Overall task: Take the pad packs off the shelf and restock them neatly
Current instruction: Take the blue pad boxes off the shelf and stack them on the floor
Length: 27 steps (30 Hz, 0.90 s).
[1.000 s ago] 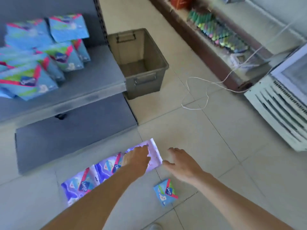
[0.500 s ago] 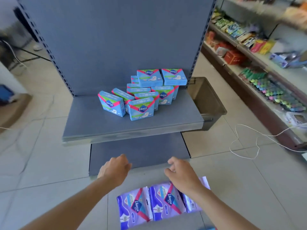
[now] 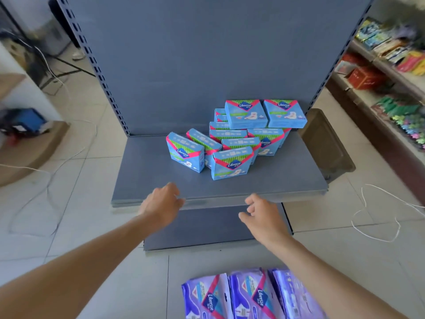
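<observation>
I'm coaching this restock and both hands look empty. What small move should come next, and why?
Probably reach the right hand forward to grip the front blue pack: it and the left hand are empty at the shelf edge, and the packs there lie jumbled.

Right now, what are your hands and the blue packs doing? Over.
Both empty: left hand, right hand at shelf front edge. Jumbled blue pad packs on shelf. On floor: purple packs, out of the way.
</observation>
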### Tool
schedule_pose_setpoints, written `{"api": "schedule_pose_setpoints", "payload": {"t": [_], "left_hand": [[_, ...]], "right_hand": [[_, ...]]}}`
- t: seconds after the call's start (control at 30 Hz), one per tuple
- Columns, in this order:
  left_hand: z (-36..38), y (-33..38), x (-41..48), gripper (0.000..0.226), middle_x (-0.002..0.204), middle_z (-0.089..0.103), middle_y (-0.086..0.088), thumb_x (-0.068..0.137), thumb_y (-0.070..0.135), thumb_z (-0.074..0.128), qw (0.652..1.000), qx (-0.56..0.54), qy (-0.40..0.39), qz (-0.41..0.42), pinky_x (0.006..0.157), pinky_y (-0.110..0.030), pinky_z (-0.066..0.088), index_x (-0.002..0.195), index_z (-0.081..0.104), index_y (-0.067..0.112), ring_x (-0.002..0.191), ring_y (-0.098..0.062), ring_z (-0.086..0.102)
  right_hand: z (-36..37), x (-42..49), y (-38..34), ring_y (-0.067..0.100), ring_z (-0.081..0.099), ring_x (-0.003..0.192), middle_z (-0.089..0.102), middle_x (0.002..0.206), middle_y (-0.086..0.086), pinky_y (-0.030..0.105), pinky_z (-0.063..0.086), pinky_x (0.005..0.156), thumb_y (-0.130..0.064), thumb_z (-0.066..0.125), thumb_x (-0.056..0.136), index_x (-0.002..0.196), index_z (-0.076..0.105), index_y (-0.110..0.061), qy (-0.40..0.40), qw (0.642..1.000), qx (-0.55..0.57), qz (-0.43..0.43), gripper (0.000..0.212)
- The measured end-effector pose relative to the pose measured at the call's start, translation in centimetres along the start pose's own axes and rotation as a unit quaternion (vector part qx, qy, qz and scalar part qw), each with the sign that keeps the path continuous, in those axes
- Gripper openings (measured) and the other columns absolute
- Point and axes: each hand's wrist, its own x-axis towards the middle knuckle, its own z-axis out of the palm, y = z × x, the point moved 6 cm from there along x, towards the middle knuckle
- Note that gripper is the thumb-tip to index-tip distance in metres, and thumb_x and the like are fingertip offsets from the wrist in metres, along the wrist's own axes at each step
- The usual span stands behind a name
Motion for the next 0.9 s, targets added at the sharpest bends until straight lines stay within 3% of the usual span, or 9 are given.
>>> {"api": "schedule_pose_setpoints", "payload": {"t": [0.17, 0.37, 0.47, 0.53, 0.63, 0.7, 0.8, 0.9], "left_hand": [[-1.4, 1.1, 3.8, 0.035, 0.116, 0.064, -0.003, 0.09, 0.035, 0.056, 0.999, -0.018, 0.015, -0.031, 0.082, -0.036, 0.047, 0.121, 0.049, 0.02, 0.103, -0.031, 0.06], [-3.2, 2.2, 7.7, 0.041, 0.121, 0.055, -0.007, 0.088, 0.026, 0.061, 0.998, 0.017, 0.061, -0.002, 0.082, -0.04, 0.046, 0.121, 0.042, 0.011, 0.108, -0.032, 0.056], [-3.8, 2.4, 9.6, 0.047, 0.122, 0.043, -0.012, 0.084, 0.014, 0.066, 0.995, 0.037, 0.096, 0.003, 0.078, -0.038, 0.04, 0.12, 0.036, 0.006, 0.112, -0.033, 0.049], [-4.3, 2.1, 11.1, 0.053, 0.121, 0.037, -0.015, 0.079, 0.007, 0.068, 0.992, -0.011, 0.127, 0.005, 0.079, -0.038, 0.041, 0.12, 0.034, 0.005, 0.111, -0.035, 0.047], [-4.5, 1.8, 13.4, 0.088, 0.132, 0.029, -0.015, 0.07, 0.004, 0.076, 0.985, -0.118, 0.123, 0.034, 0.083, -0.037, 0.041, 0.141, 0.022, 0.011, 0.114, -0.037, 0.045], [-4.5, 1.5, 14.3, 0.111, 0.141, 0.027, -0.011, 0.066, 0.004, 0.082, 0.98, -0.171, 0.089, 0.04, 0.09, -0.032, 0.04, 0.149, 0.01, 0.018, 0.123, -0.029, 0.043], [-4.2, 0.8, 15.0, 0.097, 0.135, 0.046, -0.007, 0.066, 0.008, 0.084, 0.978, -0.194, 0.062, 0.05, 0.085, -0.024, 0.035, 0.144, 0.027, 0.018, 0.119, -0.024, 0.046], [-4.3, -0.2, 15.3, 0.065, 0.115, 0.06, -0.007, 0.064, 0.01, 0.085, 0.974, -0.197, 0.089, 0.072, 0.075, -0.02, 0.032, 0.12, 0.052, 0.011, 0.097, -0.018, 0.05]], "right_hand": [[-1.0, 4.1, -1.6, 0.022, 0.056, 0.112, 0.059, 0.12, 0.003, 0.033, 0.048, 0.087, -0.021, 0.063, 0.087, 0.121, 0.052, -0.014, 0.01, 0.996, -0.073, -0.057, 0.036], [-1.8, 9.1, -4.2, 0.027, 0.057, 0.105, 0.055, 0.116, 0.007, 0.039, 0.049, 0.085, -0.01, 0.068, 0.082, 0.119, 0.049, -0.012, 0.072, 0.992, -0.019, -0.102, 0.042], [-1.5, 11.1, -5.4, 0.029, 0.053, 0.109, 0.049, 0.119, 0.009, 0.04, 0.047, 0.089, -0.004, 0.073, 0.077, 0.127, 0.046, -0.012, 0.107, 0.986, -0.036, -0.12, 0.057], [-1.5, 11.7, -5.6, 0.027, 0.047, 0.117, 0.042, 0.127, 0.009, 0.033, 0.04, 0.095, -0.002, 0.079, 0.071, 0.132, 0.04, -0.01, 0.127, 0.985, -0.038, -0.109, 0.073], [-1.4, 12.0, -5.1, 0.027, 0.044, 0.115, 0.035, 0.128, 0.013, 0.026, 0.036, 0.096, -0.004, 0.085, 0.065, 0.137, 0.035, -0.006, 0.175, 0.98, -0.045, -0.086, 0.088], [-1.3, 12.4, -4.2, 0.03, 0.041, 0.114, 0.036, 0.125, 0.016, 0.026, 0.033, 0.095, -0.008, 0.089, 0.058, 0.135, 0.035, -0.002, 0.211, 0.976, -0.031, -0.053, 0.094], [-1.1, 12.9, -2.9, 0.032, 0.045, 0.111, 0.046, 0.12, 0.015, 0.03, 0.035, 0.094, -0.012, 0.092, 0.053, 0.119, 0.042, -0.001, 0.226, 0.971, 0.072, 0.011, 0.084], [-0.5, 13.0, -2.5, 0.018, 0.057, 0.088, 0.056, 0.098, 0.001, 0.027, 0.044, 0.079, -0.009, 0.091, 0.055, 0.102, 0.038, -0.01, 0.197, 0.947, 0.241, 0.075, 0.071]]}}
